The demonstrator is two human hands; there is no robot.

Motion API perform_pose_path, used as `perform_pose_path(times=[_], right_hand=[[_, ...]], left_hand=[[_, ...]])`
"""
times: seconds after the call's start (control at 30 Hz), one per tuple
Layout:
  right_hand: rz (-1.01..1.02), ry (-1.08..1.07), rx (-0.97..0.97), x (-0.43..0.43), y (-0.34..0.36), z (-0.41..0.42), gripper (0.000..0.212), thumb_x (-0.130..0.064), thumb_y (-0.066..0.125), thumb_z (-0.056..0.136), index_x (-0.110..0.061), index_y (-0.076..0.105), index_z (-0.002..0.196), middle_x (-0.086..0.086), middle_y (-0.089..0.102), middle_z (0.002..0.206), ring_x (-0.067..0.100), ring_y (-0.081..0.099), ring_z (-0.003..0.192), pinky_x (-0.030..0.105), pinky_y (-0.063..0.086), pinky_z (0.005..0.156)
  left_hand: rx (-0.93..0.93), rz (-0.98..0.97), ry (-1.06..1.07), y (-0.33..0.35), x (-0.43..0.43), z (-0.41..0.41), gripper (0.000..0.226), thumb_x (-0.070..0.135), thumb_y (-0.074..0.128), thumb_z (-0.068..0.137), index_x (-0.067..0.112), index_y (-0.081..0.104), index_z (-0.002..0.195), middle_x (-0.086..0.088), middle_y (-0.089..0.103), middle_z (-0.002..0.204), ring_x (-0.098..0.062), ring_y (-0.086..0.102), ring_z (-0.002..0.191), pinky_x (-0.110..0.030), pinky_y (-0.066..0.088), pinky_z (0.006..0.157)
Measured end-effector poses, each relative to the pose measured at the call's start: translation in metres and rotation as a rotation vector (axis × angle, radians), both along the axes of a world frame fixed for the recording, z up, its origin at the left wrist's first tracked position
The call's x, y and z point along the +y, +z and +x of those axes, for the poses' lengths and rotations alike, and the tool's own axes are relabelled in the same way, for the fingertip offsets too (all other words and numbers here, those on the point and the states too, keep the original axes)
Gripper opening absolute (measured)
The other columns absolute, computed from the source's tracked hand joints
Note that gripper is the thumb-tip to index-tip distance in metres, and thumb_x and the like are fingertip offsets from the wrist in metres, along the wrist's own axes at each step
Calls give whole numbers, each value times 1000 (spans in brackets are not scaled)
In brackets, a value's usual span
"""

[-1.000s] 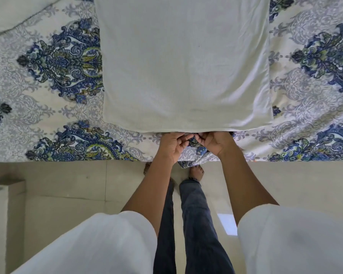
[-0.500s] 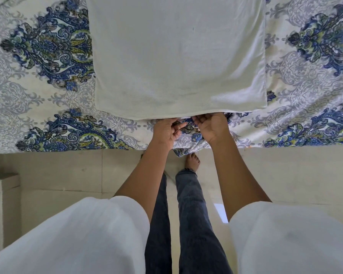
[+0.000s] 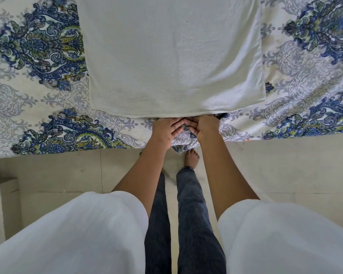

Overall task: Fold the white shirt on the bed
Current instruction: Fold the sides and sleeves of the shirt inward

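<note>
The white shirt (image 3: 172, 56) lies flat on the bed as a smooth rectangle, its near edge running just above my hands. My left hand (image 3: 164, 129) and my right hand (image 3: 206, 126) sit side by side at the middle of that near edge, fingers curled inward and almost touching each other. A bunched bit of the patterned bedsheet (image 3: 186, 138) shows between and below them. The fingertips are hidden in the fabric, so I cannot tell whether they grip the shirt's edge or the sheet.
The bed is covered by a white sheet with blue and green paisley motifs (image 3: 44, 46); its edge (image 3: 67, 153) runs across the view above a pale tiled floor (image 3: 67, 175). My legs and a bare foot (image 3: 191, 158) stand close to the bed. A pale box (image 3: 2, 204) stands at the left.
My hands stay together at the shirt's near edge, with fingers a little more closed toward each other. The view has shifted slightly; the shirt has not visibly moved on the sheet.
</note>
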State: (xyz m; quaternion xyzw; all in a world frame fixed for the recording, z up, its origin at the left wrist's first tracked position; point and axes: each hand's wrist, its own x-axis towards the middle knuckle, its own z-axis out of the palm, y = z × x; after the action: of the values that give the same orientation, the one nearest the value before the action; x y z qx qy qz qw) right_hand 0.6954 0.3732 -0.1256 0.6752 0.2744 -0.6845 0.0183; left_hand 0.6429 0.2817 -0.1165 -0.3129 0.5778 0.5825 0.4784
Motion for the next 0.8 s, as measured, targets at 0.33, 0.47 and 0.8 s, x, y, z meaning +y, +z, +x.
perform_pose_path(times=[0.33, 0.47, 0.8], right_hand=[[-110, -455, 343, 35, 22, 34, 21, 7, 44, 87, -6, 47, 71, 12, 57, 82, 24, 55, 77, 32, 48, 76], [19, -587, 222, 64, 17, 44, 9, -2, 56, 89, -7, 56, 82, 7, 59, 83, 19, 58, 75, 32, 51, 75], [301, -379, 21, 101, 21, 54, 17, -21, 64, 87, -6, 59, 89, 5, 58, 76, 19, 55, 65, 33, 49, 63]], left_hand=[[-186, 66, 157, 13, 8, -4, 8, 18, 61, 87, 14, 58, 94, -5, 64, 108, -20, 56, 115, -35, 35, 97], [-151, -109, 155, 9, 17, 0, 22, 10, 56, 92, 7, 58, 113, -7, 59, 126, -19, 57, 117, -29, 40, 91], [389, -614, 276, 17, 35, 0, 47, 11, 73, 77, 8, 41, 112, -12, 47, 122, -27, 51, 106, -32, 46, 89]])
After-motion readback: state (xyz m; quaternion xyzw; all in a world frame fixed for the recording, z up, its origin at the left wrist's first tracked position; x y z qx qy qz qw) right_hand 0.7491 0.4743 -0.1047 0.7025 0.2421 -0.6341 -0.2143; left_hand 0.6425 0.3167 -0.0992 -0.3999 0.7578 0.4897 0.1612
